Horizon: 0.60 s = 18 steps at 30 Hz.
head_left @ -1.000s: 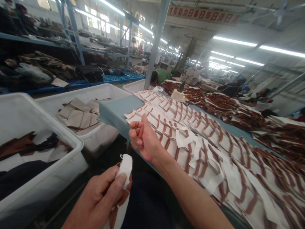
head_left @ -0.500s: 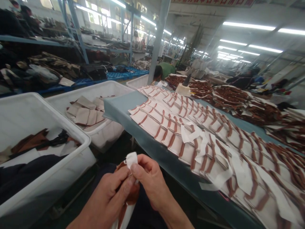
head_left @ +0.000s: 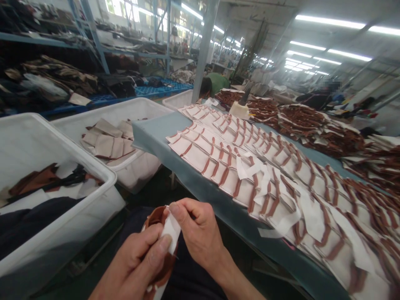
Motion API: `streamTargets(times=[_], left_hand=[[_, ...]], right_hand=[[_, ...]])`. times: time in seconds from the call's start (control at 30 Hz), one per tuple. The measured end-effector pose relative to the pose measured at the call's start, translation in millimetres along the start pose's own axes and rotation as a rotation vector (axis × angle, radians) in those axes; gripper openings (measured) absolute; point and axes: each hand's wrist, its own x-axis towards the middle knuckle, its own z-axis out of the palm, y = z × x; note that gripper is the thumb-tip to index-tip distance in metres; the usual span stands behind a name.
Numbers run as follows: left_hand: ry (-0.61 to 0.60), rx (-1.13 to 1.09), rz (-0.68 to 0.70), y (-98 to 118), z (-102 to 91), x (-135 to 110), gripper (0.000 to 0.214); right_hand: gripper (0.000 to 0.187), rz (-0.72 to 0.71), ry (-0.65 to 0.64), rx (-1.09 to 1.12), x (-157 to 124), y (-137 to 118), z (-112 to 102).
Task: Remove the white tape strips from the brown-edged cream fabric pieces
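Low in the middle of the head view, a curled brown piece with a white backing (head_left: pixel 158 214), leather or fabric, is held above my lap. My left hand (head_left: pixel 137 260) is closed around it, the thumb pressing a short white strip (head_left: pixel 171 230) flat against its side. At the strip's upper end, my right hand (head_left: pixel 201 229) pinches strip and brown edge between thumb and forefinger. Right of my hands, rows of overlapping white panels with brown edges (head_left: pixel 209 152) lie on a blue-green table (head_left: pixel 153 129). Loose white strips (head_left: pixel 290 216) are draped over the panels.
Two white bins stand left: the nearer bin (head_left: pixel 93 166) contains dark and brown scraps, the farther bin (head_left: pixel 137 108) beige pieces. Brown stacks (head_left: pixel 303 125) and a cream cone (head_left: pixel 240 109) sit across the table. A metal post (head_left: pixel 204 50) rises behind. A person in green (head_left: pixel 218 83) bends beyond.
The white strip, bunched up at the top edge before, now lies flatter along the piece's side. My right hand has turned and shifted slightly right. The view has tilted down a little.
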Motion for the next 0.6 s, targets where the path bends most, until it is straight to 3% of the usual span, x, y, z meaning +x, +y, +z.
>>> streamTargets(times=[0.2, 0.3, 0.47, 0.53, 0.6], left_hand=[[-0.01, -0.051, -0.077, 3, -1.0, -2, 0.058], [0.05, -0.079, -0.113, 12, 2.1, -1, 0.064], [0.009, -0.147, -0.109, 14, 4.0, 6, 0.065], [-0.014, -0.165, -0.069, 5, 5.2, 9, 0.063], [0.015, -0.204, -0.031, -12, 9.0, 10, 0.056]], right_hand=[[0.046, -0.014, 0.047, -0.104, 3, 0, -6], [0.045, -0.031, 0.071, -0.122, 7, 1, -9], [0.055, 0.0, 0.256, 0.013, 17, 10, -31], [0.061, 0.042, 0.226, -0.01, 11, 12, -41], [0.065, 0.095, 0.097, -0.087, -4, 12, -45]])
